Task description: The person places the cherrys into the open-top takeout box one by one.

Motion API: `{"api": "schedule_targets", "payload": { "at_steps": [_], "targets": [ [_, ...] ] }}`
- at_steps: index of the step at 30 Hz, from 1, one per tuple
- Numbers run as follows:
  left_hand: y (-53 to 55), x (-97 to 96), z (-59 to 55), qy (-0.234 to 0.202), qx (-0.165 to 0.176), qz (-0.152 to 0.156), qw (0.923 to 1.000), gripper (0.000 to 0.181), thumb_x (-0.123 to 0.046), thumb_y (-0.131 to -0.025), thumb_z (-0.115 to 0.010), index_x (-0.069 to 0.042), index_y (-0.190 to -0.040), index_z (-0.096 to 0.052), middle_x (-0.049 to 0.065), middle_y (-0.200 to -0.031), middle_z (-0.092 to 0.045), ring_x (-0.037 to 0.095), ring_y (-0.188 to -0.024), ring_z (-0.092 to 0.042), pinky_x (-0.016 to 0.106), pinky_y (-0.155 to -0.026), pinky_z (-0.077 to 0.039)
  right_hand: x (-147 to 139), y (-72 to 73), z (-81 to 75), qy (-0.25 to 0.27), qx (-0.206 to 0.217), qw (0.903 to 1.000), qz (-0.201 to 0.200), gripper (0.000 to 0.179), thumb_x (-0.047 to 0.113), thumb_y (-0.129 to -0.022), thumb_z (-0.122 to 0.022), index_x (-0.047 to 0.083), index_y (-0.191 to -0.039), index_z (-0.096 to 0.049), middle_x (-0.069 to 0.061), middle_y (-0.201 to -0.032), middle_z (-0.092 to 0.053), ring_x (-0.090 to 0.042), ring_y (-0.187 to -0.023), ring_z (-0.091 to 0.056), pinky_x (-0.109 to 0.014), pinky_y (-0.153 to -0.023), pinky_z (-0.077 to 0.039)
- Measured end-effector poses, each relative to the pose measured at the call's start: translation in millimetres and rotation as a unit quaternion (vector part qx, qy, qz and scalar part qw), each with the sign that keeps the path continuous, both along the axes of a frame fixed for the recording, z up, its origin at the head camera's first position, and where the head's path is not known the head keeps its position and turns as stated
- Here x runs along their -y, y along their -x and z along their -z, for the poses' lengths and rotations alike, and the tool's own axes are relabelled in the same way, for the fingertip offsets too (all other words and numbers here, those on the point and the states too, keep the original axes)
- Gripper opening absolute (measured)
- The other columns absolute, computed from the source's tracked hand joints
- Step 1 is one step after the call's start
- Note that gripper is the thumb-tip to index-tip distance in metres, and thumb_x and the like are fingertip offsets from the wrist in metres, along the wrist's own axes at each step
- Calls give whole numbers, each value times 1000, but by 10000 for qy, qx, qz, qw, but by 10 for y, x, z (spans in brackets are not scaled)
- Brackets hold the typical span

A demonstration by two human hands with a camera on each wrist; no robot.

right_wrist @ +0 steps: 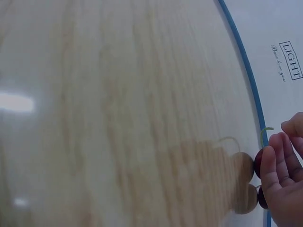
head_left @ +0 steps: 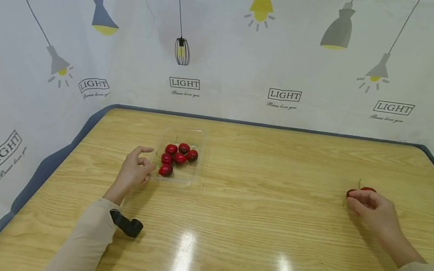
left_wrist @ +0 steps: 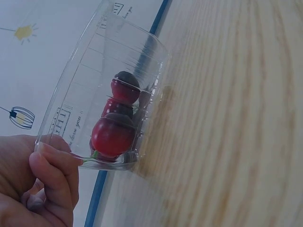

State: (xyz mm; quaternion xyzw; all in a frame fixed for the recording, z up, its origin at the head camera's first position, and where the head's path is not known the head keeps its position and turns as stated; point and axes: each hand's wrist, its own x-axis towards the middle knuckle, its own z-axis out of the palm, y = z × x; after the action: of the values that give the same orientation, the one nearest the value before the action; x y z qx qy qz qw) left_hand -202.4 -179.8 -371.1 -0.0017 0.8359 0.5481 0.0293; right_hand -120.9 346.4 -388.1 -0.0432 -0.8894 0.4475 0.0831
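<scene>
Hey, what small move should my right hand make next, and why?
Probably pinch the left cherry and lift it: your right hand's fingertips are at it, with another cherry beside it. Other cherries sit in the clear tray, and your left hand is at that tray's rim, so gathering them there seems sensible.

The right hand partly hides two dark cherries (one's green stem curves).

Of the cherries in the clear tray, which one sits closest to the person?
The front cherry, towards the near left corner of the clear tray. It sits lowest in the head view; the other cherries lie farther back.
</scene>
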Motion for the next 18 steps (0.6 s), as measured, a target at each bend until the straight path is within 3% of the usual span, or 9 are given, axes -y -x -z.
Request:
{"api": "schedule_targets", "payload": {
  "at_steps": [4, 10, 18],
  "targets": [
    [1, 2, 3, 8, 29, -26, 10000, 50, 3, -82, -47, -1, -130, -34, 3, -62, -45, 10, -42, -42, 23, -40, -36, 5, -11, 17, -387, 31, 9992, 2, 37, 25, -85, -58, -7, -103, -57, 16, -81, -54, 3, -67, -50, -17, -55, -44],
    [5, 0, 1, 34, 33, -33, 10000, 50, 3, -82, -47, -1, -130, -34, 3, -62, -44, 10, -42, -41, 24, -40, -36, 4, -22, 41, -430, 142, 9990, -28, 37, 27, -86, -57, -6, -103, -57, 10, -81, -55, 3, -66, -50, -18, -55, -45],
    [8, 1, 2, 34, 27, 5, 10000, 51, 4, -81, -46, -1, -130, -34, 3, -62, -44, 10, -42, -41, 23, -40, -36, 21, -31, 73, -560, 329, 9979, 39, 40, 29, -86, -57, -7, -105, -56, -9, -90, -59, 5, -66, -48, -14, -55, -43]
  ]
}}
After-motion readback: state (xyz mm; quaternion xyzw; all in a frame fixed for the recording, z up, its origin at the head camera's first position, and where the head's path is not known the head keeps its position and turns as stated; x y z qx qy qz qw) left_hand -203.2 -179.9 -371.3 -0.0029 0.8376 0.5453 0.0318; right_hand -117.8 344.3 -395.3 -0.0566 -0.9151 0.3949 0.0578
